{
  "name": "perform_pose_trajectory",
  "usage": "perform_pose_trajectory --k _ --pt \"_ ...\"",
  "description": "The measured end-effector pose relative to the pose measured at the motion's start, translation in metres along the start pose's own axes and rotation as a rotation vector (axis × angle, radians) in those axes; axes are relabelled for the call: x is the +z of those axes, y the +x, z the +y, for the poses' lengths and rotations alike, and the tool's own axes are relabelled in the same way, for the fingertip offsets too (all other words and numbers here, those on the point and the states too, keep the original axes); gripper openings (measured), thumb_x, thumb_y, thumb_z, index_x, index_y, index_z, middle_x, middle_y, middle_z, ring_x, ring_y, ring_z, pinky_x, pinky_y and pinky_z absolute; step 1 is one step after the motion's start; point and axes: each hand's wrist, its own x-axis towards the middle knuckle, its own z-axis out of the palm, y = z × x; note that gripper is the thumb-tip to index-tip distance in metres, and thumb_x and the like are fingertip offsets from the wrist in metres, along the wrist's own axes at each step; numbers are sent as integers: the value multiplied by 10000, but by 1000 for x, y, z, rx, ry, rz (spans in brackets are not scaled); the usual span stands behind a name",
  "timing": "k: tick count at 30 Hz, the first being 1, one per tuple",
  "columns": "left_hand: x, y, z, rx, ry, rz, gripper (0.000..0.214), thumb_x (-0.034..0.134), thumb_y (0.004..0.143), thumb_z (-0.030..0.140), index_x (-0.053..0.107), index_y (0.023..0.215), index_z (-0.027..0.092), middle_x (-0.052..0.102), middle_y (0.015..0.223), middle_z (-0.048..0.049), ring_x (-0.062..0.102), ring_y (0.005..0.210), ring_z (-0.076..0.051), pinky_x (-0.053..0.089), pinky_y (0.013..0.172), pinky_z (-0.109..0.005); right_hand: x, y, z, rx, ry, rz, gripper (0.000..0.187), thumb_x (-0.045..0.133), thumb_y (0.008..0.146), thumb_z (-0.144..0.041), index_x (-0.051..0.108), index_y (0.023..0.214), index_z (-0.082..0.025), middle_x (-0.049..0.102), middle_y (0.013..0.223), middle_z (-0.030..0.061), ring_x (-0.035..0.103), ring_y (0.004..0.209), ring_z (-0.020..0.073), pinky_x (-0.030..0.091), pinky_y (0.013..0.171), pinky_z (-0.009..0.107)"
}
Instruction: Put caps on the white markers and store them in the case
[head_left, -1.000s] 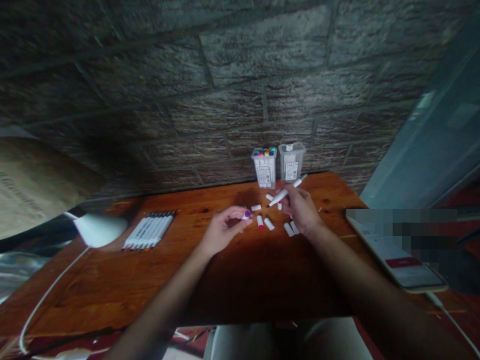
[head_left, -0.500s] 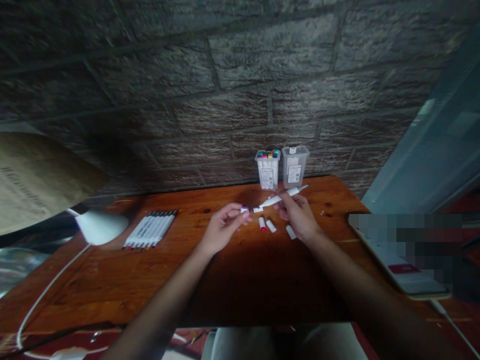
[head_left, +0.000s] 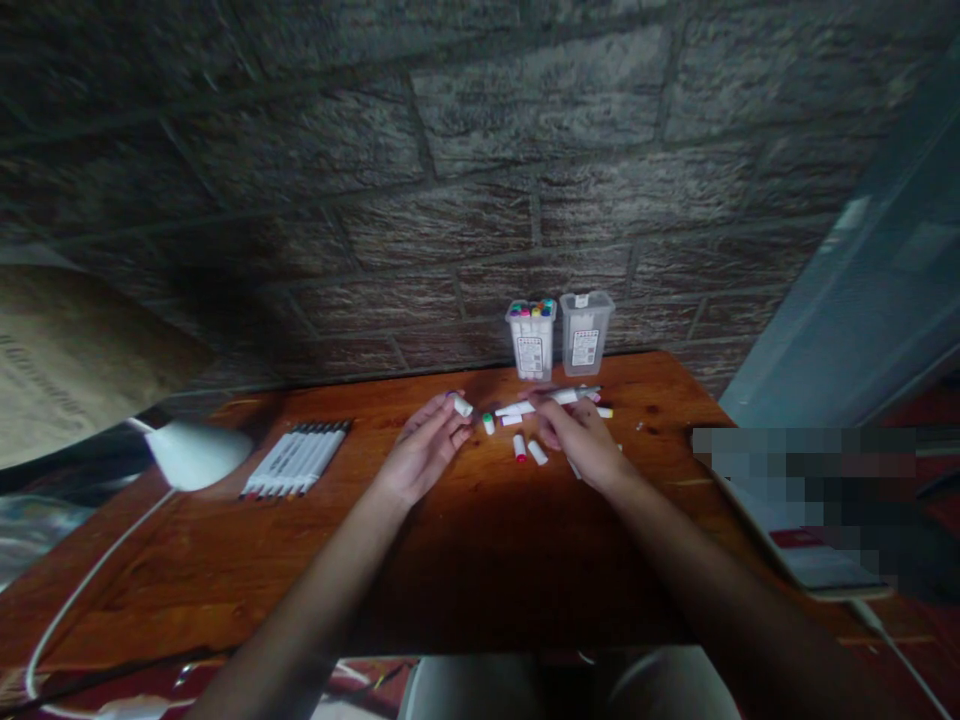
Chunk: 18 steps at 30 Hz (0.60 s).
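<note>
Since half a second ago the marker (head_left: 551, 399) has dropped from a slant to lie almost level, and the left hand (head_left: 421, 447) has carried its cap (head_left: 462, 405) farther from the person, closer to the full marker box (head_left: 531, 340).

The marker's long axis now runs side to side, just in front of that box. One end points left toward the cap and the other points right, a little higher. The right hand (head_left: 579, 440) has its fingers curled closed over the white barrel from the near side. The left hand pinches the short white cap between thumb and fingertips, to the left of the box and in front of it, with a small gap between the cap and the marker's left end.

The full box is clear ribbed plastic, with coloured marker ends showing at its top. It carries a white label with a red mark, whose writing is too small to read. The empty box (head_left: 586, 333) touches its right side and bears the same kind of label.

Loose caps (head_left: 519, 447), stubby white cylinders, some with coloured ends, lie scattered on the wooden table (head_left: 480, 560) in front of the box. Far to its left is a neat row of markers (head_left: 296, 460), and farther left still a smooth white lamp (head_left: 196, 455). The brick wall (head_left: 480, 150) behind the box is rough.
</note>
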Motion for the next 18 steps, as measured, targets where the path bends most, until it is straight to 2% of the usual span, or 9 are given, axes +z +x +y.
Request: perform_pose_trajectory --k 5,12,18 --pt "2 -2 2 -7 30 -33 205 810 708 211 661 827 134 675 719 -1 630 693 -94 510 636 -186 1 0 5 9 -33 27 303 637 776 -443 688 878 -163 364 426 -95 270 389 67 197 422 236" --pt "3 -4 -1 -14 151 -3 254 808 680 226 655 865 141 697 711 -23 618 638 -106 476 584 -193 -2 -1 0 29 -15 85 323 625 785 -461 675 783 -141 366 427 -83 281 392 65 192 404 235" --pt "3 -6 -4 45 322 -97 242 784 722 250 676 908 138 713 754 -38 610 665 -109 424 574 -192 -1 0 2 -3 -24 23 329 630 798 -441 702 930 -149 381 441 -85 283 395 66 195 409 231"
